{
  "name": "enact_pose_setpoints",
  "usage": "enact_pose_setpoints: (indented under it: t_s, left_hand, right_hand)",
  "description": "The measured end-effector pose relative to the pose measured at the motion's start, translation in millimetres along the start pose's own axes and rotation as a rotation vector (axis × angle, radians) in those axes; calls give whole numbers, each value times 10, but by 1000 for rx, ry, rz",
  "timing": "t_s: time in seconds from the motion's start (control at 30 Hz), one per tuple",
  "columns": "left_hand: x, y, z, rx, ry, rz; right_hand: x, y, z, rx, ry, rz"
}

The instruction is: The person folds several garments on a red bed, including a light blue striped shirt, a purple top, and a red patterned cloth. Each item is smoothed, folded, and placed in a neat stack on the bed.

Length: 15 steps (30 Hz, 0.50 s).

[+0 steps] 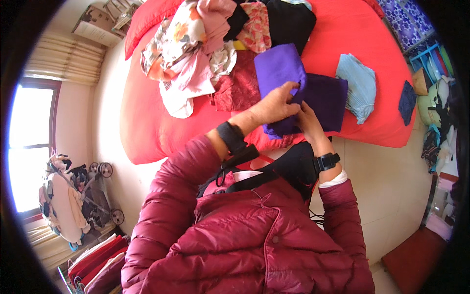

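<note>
A bright purple cloth (277,66) lies partly folded over the near edge of the red-covered bed. My left hand (281,103) grips its right edge, thumb and fingers pinching the fabric. Close beside it, my right hand (308,119) holds the lower part of the same cloth, its fingertips partly hidden. A darker purple folded piece (326,101) extends to the right under my hands; whether it is joined to the brighter cloth I cannot tell. A dark red patterned garment (237,88) lies to the left, and a light blue striped garment (356,86) to the right.
Floral, pink and white clothes (183,40) are heaped at the bed's far left, with black garments (288,24) behind the purple cloth. A small navy cloth (407,103) rests near the bed's right edge. A folded stroller (99,191) and a rack of clothes (97,262) stand left.
</note>
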<state>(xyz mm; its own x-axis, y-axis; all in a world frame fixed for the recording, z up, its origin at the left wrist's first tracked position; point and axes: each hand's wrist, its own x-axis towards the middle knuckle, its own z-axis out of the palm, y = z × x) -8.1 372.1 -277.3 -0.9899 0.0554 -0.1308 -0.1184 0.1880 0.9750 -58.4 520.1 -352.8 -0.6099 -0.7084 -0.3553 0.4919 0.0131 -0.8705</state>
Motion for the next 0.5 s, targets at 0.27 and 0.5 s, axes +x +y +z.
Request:
enact_pose_setpoints:
  t_s: [0.27,0.5]
  left_hand:
    - [115,-462,364,374,-38,29]
    - [-310,-571,-199,191,339,-268]
  right_hand:
    - [-178,-51,-378,-91,243,-104]
    - [39,-184,-227,-323,293,-141]
